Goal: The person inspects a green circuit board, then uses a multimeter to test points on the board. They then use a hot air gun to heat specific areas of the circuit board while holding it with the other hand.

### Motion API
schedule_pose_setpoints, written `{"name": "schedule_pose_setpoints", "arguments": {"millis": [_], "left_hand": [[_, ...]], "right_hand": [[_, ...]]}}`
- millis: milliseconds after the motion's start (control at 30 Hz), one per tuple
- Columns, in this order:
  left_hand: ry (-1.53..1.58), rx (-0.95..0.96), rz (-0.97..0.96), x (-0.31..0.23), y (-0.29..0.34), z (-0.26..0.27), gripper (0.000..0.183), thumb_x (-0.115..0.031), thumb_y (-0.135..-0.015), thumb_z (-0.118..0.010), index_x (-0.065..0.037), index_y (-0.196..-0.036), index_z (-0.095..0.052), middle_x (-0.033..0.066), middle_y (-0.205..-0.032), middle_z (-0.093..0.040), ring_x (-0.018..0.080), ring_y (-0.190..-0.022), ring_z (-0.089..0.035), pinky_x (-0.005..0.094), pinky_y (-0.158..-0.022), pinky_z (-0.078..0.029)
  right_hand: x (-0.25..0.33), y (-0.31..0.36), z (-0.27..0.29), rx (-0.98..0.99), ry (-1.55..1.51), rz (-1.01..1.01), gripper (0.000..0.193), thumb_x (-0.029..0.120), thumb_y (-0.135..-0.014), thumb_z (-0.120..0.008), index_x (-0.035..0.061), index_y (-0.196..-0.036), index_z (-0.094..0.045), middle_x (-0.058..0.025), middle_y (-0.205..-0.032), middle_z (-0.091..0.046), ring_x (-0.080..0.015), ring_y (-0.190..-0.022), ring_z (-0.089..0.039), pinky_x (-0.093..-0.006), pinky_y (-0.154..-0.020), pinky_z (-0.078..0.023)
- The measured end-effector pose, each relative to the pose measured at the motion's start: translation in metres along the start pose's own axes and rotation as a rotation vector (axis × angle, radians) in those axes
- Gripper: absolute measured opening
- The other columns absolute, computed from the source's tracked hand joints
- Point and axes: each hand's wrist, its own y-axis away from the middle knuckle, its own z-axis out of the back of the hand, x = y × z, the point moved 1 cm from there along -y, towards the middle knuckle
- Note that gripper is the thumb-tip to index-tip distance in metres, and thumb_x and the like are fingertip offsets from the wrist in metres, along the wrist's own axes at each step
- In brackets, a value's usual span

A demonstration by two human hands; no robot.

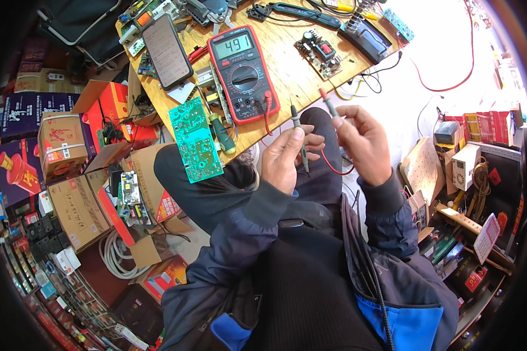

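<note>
My left hand (282, 161) grips a test probe with a black tip (295, 114), held upright in front of the bench edge. To its right, my right hand (366, 146) pinches a second test probe with a red end (328, 102); a red lead loops below it. Both probes are in the air, apart from each other. A red and dark grey multimeter (244, 67) lies on the bench with its display lit and a red plug in its lower right socket. Beside it, a green circuit board (196, 140) overhangs the edge, next to a green-handled screwdriver (221, 133).
The wooden bench (287, 58) bears a phone (167, 50), a small populated circuit board (318, 54) and a black soldering iron stand (366, 41). Cardboard boxes (79, 207) crowd the floor at left. More boxes and a wooden board (421, 169) stand at right.
</note>
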Motion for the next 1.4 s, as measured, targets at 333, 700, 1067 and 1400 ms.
{"name": "schedule_pose_setpoints", "arguments": {"millis": [333, 700, 1067, 1400], "left_hand": [[0.300, 0.137, 0.156, -0.018, 0.016, -0.022, 0.050, -0.036, -0.113, -0.045, -0.003, -0.151, -0.047, 0.0102, -0.143, -0.056, 0.0201, -0.130, -0.056, 0.0396, -0.108, -0.047], [0.112, 0.077, 0.064, -0.031, 0.052, 0.022, 0.059, -0.038, -0.111, -0.050, 0.005, -0.150, -0.046, 0.0202, -0.145, -0.057, 0.0297, -0.138, -0.053, 0.0456, -0.115, -0.044], [0.159, 0.074, 0.063, -0.024, 0.069, 0.061, 0.042, -0.021, -0.107, -0.057, 0.008, -0.136, -0.056, 0.0230, -0.127, -0.067, 0.0304, -0.118, -0.067, 0.0437, -0.104, -0.054], [0.215, 0.131, 0.055, -0.027, 0.076, 0.062, 0.036, -0.018, -0.107, -0.058, 0.007, -0.132, -0.061, 0.0175, -0.119, -0.070, 0.0247, -0.110, -0.070, 0.0383, -0.099, -0.056]], "right_hand": [[0.010, 0.017, -0.030, 0.017, 0.481, 0.355, 0.048, 0.007, -0.093, -0.065, 0.0003, -0.139, -0.054, -0.0241, -0.107, -0.066, -0.0412, -0.095, -0.069, -0.0424, -0.082, -0.056], [0.038, -0.144, -0.045, -0.001, 1.111, 0.797, 0.039, 0.016, -0.092, -0.065, 0.0007, -0.127, -0.058, -0.0228, -0.106, -0.065, -0.0421, -0.101, -0.065, -0.0501, -0.086, -0.052], [0.025, -0.068, -0.038, 0.182, 1.128, 0.525, 0.018, 0.017, -0.089, -0.072, 0.0006, -0.095, -0.072, -0.0165, -0.090, -0.069, -0.0348, -0.080, -0.070, -0.0432, -0.073, -0.055], [0.012, -0.083, -0.048, 0.150, 1.157, 0.493, 0.018, 0.017, -0.087, -0.067, -0.0004, -0.082, -0.066, -0.0233, -0.083, -0.069, -0.0424, -0.079, -0.069, -0.0493, -0.071, -0.055]]}}
